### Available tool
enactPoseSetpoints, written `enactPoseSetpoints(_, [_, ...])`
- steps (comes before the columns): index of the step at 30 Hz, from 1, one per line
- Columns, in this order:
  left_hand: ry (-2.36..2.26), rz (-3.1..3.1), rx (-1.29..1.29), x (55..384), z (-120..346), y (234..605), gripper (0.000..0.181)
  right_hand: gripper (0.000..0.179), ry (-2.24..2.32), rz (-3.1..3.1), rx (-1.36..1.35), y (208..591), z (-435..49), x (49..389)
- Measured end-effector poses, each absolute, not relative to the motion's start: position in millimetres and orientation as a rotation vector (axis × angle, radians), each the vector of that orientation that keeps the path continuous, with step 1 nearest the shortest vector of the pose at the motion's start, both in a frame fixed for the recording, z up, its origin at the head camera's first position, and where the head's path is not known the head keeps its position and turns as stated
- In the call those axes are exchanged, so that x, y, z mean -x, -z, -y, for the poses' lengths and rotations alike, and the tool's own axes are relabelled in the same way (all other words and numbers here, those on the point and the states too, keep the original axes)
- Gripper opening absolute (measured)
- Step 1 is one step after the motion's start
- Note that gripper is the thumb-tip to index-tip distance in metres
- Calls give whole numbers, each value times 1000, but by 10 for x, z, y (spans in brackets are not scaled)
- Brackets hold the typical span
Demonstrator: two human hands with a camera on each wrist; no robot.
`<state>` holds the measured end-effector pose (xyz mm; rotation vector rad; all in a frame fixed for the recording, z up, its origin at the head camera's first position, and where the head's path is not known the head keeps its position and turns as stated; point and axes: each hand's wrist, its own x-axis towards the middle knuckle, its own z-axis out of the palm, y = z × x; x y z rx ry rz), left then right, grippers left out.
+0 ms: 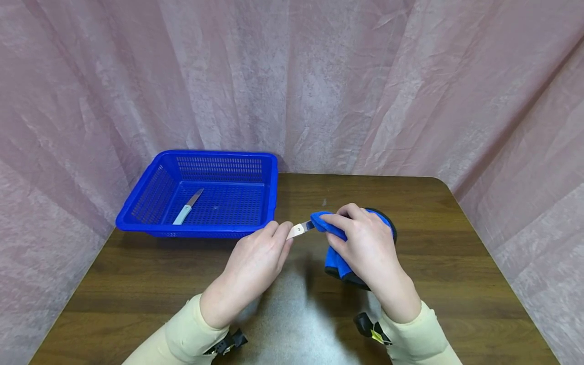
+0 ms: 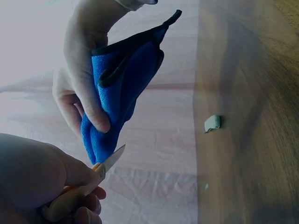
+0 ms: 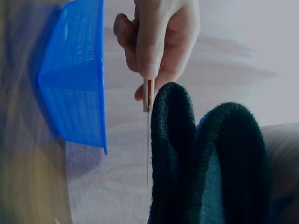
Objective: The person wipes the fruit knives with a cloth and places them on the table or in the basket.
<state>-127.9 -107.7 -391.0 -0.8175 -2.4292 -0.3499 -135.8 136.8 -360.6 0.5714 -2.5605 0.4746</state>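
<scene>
My left hand (image 1: 257, 263) grips the cream handle of a small knife (image 1: 297, 230), its blade pointing to the right. A blue cloth with black edging (image 1: 336, 260) is held in folds by my right hand (image 1: 365, 243), fingers and thumb pinching it. In the head view the cloth covers the outer part of the blade. From the left wrist, the blade (image 2: 114, 157) shows beside the cloth's lower end (image 2: 103, 142). The right wrist view has the blade edge-on alongside the dark folds (image 3: 173, 140).
A blue plastic basket (image 1: 196, 234) stands at the back left of the wooden table (image 1: 438, 253). Inside it lies another knife (image 1: 184, 210) with a pale handle. A small pale object (image 2: 212, 123) rests on the table in the left wrist view. Pink curtains (image 1: 319, 86) hang behind.
</scene>
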Motion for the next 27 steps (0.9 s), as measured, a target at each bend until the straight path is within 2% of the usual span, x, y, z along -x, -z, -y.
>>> enactPoseSetpoints(27, [352, 2436, 824, 1273, 1077, 3902, 28, 33, -464, 2556, -644, 3629, -1239, 1300])
